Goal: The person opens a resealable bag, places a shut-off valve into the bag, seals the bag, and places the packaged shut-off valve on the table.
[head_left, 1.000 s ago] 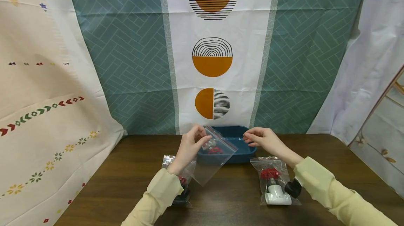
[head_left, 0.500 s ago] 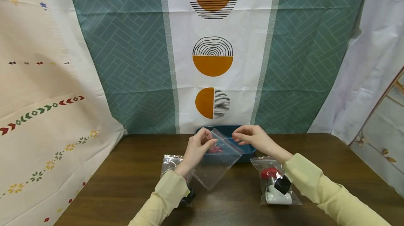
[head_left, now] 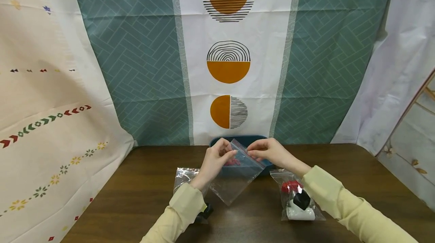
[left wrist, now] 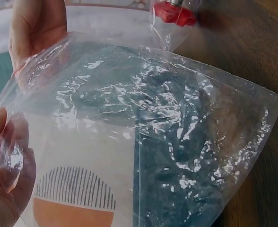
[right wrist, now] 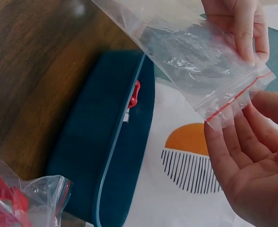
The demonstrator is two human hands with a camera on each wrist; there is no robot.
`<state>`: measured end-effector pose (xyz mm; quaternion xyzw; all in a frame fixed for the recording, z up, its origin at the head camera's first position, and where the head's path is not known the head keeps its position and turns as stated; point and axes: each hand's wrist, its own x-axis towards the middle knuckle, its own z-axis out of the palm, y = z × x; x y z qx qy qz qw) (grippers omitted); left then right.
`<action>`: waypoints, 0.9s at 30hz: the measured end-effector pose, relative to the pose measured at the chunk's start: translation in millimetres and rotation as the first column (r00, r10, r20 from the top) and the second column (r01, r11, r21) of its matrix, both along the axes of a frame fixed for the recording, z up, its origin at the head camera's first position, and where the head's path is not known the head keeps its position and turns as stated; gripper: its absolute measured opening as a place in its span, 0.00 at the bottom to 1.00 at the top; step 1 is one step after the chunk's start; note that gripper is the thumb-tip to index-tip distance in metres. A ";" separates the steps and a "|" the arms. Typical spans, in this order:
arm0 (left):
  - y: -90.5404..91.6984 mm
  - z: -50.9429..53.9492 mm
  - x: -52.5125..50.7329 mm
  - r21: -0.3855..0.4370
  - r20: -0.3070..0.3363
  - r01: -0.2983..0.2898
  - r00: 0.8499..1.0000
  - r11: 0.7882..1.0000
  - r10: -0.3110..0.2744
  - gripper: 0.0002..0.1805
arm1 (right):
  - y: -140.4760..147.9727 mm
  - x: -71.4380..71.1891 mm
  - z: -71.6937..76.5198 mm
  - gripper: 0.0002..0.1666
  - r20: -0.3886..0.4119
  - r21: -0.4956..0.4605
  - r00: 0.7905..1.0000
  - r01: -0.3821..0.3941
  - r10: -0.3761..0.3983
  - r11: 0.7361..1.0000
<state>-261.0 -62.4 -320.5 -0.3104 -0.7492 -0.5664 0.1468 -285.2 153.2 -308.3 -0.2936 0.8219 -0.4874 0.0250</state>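
A clear zip bag (head_left: 234,184) with a red line along its mouth hangs slanted between both hands. It looks flat, with nothing seen inside. My left hand (head_left: 214,162) pinches its upper corner between thumb and fingers. At the zip edge, my right hand (head_left: 270,154) pinches the mouth, thumb in front and fingers partly behind the plastic (right wrist: 186,56). Behind the bag stands a blue bin (right wrist: 96,109). A red-handled part (right wrist: 135,94) with a bit of white or metal lies in the bin, mostly hidden by its wall.
On the brown wooden table (head_left: 136,197), a filled zip bag (head_left: 285,175) on the right holds a red-handled white pipe valve (head_left: 300,214). Another filled bag (head_left: 183,177) lies on the left, partly behind the left forearm. Patterned cloths (head_left: 136,84) hang around the table.
My right hand has moved left and come onto the bag's zip edge. My left hand has shifted slightly right with the bag, which now covers more of the bin.
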 end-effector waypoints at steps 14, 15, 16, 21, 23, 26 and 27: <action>-3.1 -24.3 -25.0 -0.117 -0.154 -0.122 0.983 0.986 0.104 0.15 | -0.2 1.3 -0.5 0.07 -0.033 0.052 0.998 0.061 -0.060 0.997; -3.3 -23.2 -24.7 -0.131 -0.191 -0.135 0.976 0.982 0.109 0.16 | -0.4 1.8 -0.1 0.07 -0.033 0.053 0.997 0.073 -0.072 0.996; -3.5 -22.1 -24.3 -0.149 -0.230 -0.143 0.967 0.978 0.106 0.17 | -0.7 2.5 0.4 0.07 -0.031 0.055 0.996 0.086 -0.084 0.995; -3.2 -14.1 -21.4 -0.267 -0.484 -0.140 0.875 0.953 -0.007 0.18 | -3.1 5.7 2.9 0.06 -0.026 0.063 0.994 0.109 -0.108 0.992; -2.4 -10.5 -21.2 -0.317 -0.583 -0.143 0.809 0.938 -0.073 0.19 | -4.2 7.2 4.0 0.06 -0.021 0.063 0.995 0.101 -0.100 0.993; -0.9 -5.3 -22.0 -0.376 -0.676 -0.145 0.719 0.915 -0.164 0.19 | -6.0 9.0 5.8 0.06 -0.019 0.069 0.996 0.091 -0.090 0.993; -0.5 -4.1 -22.5 -0.393 -0.695 -0.149 0.694 0.907 -0.187 0.18 | -6.6 9.4 6.3 0.06 -0.019 0.073 0.996 0.091 -0.090 0.993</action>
